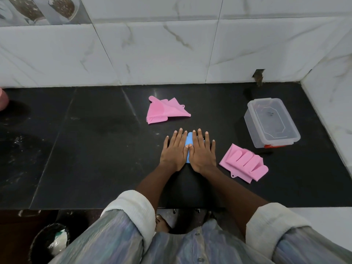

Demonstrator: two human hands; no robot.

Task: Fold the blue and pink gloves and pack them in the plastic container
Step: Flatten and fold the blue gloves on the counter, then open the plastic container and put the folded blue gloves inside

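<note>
A blue glove (189,140) lies on the black counter (95,149), mostly hidden under both palms. My left hand (175,150) and my right hand (202,151) lie flat side by side on it, fingers spread and pointing away, thumbs touching. One pink glove (165,110) lies loosely folded beyond the hands. A second pink glove (244,164) lies folded to the right of my right hand. The clear plastic container (271,121) with its lid on stands at the right, past that glove.
A white marble-tile wall (171,50) runs along the counter's back and right side. A pink object (2,99) shows at the far left edge. Below the counter's front edge stands a dark bin (49,242).
</note>
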